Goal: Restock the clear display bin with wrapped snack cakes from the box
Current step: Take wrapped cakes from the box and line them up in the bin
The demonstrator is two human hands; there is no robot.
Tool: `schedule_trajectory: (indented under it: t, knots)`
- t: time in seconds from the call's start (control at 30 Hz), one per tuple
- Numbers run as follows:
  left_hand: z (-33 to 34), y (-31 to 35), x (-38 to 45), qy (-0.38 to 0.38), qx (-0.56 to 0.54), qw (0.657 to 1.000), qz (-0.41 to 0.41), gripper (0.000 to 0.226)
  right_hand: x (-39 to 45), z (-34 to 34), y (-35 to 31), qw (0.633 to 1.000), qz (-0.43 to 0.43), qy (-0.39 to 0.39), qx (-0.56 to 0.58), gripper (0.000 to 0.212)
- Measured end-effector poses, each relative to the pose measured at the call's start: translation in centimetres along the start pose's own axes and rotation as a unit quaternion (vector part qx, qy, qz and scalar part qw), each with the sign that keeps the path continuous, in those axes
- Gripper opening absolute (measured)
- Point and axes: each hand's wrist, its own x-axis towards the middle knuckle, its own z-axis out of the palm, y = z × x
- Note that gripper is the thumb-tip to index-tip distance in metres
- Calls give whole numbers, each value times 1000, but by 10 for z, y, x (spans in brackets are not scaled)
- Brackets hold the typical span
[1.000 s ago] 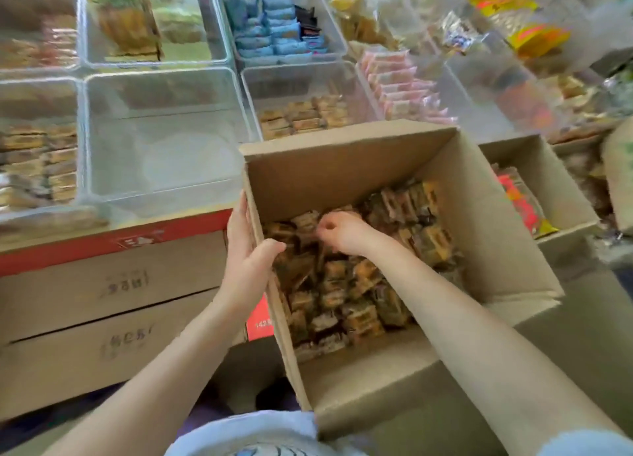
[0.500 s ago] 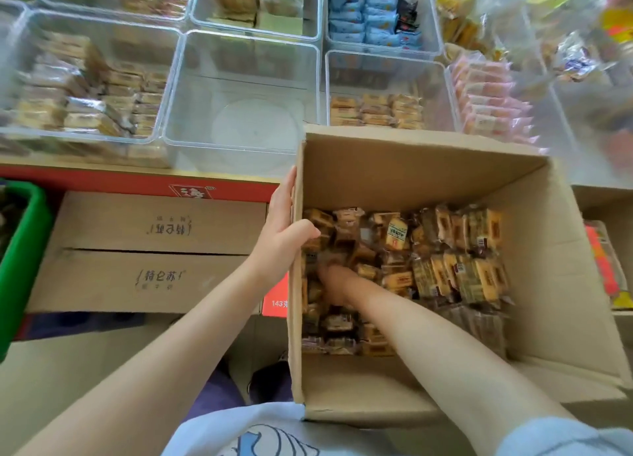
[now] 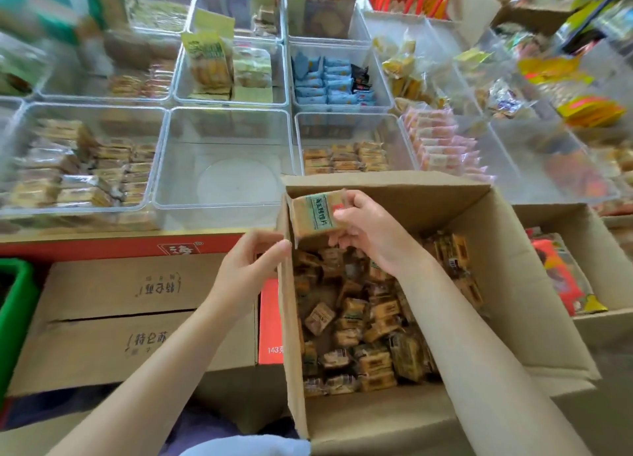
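A wrapped snack cake [image 3: 317, 215], tan with a green label, is held above the far left corner of the cardboard box [image 3: 513, 284], tilted, just right of the box's left wall. It is gripped by the right hand [image 3: 373, 231], fingers [image 3: 342, 212] curled round its right end and thumb under it. More wrapped cakes [image 3: 370, 322] are piled loose in the box bottom, under the right forearm. The box's left wall is gripped near its top edge by the left hand [image 3: 250, 267], thumb inside, the other fingers outside, curled on the cardboard.

Just beyond the box's far left corner an empty clear bin [image 3: 226, 167] is seen, nothing in it but a round mark on the floor. To its left a clear bin with stacked tan packs [image 3: 78, 167] is seen; to its right, a bin with a low row of tan cakes [image 3: 346, 157]. Farther back, a bin of blue packets [image 3: 334, 80] and a bin of yellow-green bags [image 3: 219, 68] are seen. Pink packs [image 3: 442, 147] are stood in the bin further right. Closed cartons [image 3: 137, 318] with printed characters are stacked left of the box, under a red strip [image 3: 120, 248]. A green crate edge [image 3: 13, 305] is seen at far left. A second open box with red packs [image 3: 561, 277] is placed right of the main one. The far right is blurred.
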Motion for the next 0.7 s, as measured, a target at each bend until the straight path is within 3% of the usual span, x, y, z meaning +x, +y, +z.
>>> schedule_trajectory:
  t: [0.07, 0.17, 0.23, 0.33, 0.47, 0.7]
  knots:
    - [-18, 13, 9, 5, -92, 996, -11, 72, -4, 23, -13, 999, -34, -20, -31, 31]
    - [-42, 38, 24, -59, -139, 985, -86, 62, 1, 60, -25, 991, -60, -33, -115, 37]
    - [-55, 45, 30, -23, -106, 987, -120, 60, 11, 84, -31, 986, -67, -27, -153, 40]
    - [-93, 35, 41, 55, -12, 994, -88, 55, 31, 121, -42, 979, -53, -13, -196, 33]
    - [-160, 16, 51, 25, 201, 979, -1, 50, 70, 179, -51, 954, 54, -32, -294, 43]
    - [-280, -8, 80, 39, 246, 967, -55, 54, 168, 283, -44, 935, 111, -86, -326, 45]
